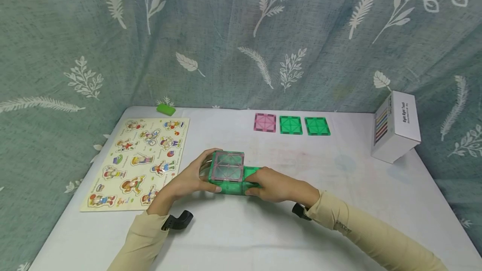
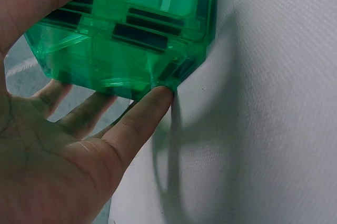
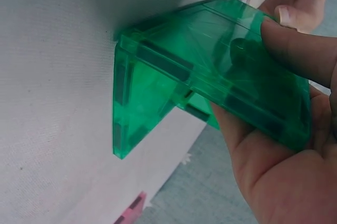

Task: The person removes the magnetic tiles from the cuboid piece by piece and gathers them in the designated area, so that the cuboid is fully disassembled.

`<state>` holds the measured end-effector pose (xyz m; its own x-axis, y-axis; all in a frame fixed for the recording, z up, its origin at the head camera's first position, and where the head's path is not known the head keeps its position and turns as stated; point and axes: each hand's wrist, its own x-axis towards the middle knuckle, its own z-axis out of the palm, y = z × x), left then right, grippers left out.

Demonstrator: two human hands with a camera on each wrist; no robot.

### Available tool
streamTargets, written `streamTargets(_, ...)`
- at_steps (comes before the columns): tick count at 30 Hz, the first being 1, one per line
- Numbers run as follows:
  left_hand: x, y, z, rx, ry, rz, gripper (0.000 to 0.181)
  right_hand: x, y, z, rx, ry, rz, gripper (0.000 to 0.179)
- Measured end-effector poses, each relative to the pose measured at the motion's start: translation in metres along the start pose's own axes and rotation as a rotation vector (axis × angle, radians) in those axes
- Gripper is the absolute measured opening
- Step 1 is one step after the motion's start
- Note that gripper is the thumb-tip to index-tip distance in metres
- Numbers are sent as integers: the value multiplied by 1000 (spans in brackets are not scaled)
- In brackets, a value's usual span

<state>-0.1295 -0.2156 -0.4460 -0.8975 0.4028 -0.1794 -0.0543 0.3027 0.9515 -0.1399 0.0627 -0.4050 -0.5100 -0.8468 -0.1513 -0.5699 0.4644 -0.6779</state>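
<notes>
A box built from green magnetic tiles (image 1: 230, 187) stands mid-table in the head view, with a pink-edged clear tile (image 1: 228, 166) on top. My left hand (image 1: 191, 177) grips its left side, thumb at the front and fingers behind. The left wrist view shows that hand (image 2: 63, 155) spread around the green tiles (image 2: 126, 34). On the right, my right hand (image 1: 276, 184) pinches a green tile section (image 1: 251, 172) beside the box. In the right wrist view, its thumb (image 3: 297, 50) presses a green tile (image 3: 210, 50) while other fingers sit behind it.
Behind the hands lie a pink tile (image 1: 265, 122) and two green tiles, one left (image 1: 290, 125) and one right (image 1: 317, 126). A picture puzzle board (image 1: 124, 170) covers the left side, below a green block (image 1: 166, 109). A white box (image 1: 395, 126) stands at the right edge.
</notes>
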Motion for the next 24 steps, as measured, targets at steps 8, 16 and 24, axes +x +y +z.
streamTargets(8, -2, -1, 1, -25, -14, -6, 109, -2, 3, 5, 12, 12, -12, 18)
streamTargets(16, -1, -1, 0, -31, -17, -2, 108, -3, 5, 6, -4, 30, -13, 15)
streamTargets(24, -1, -1, 0, -20, -17, 8, 108, -4, 5, 7, 12, 49, -13, 14)
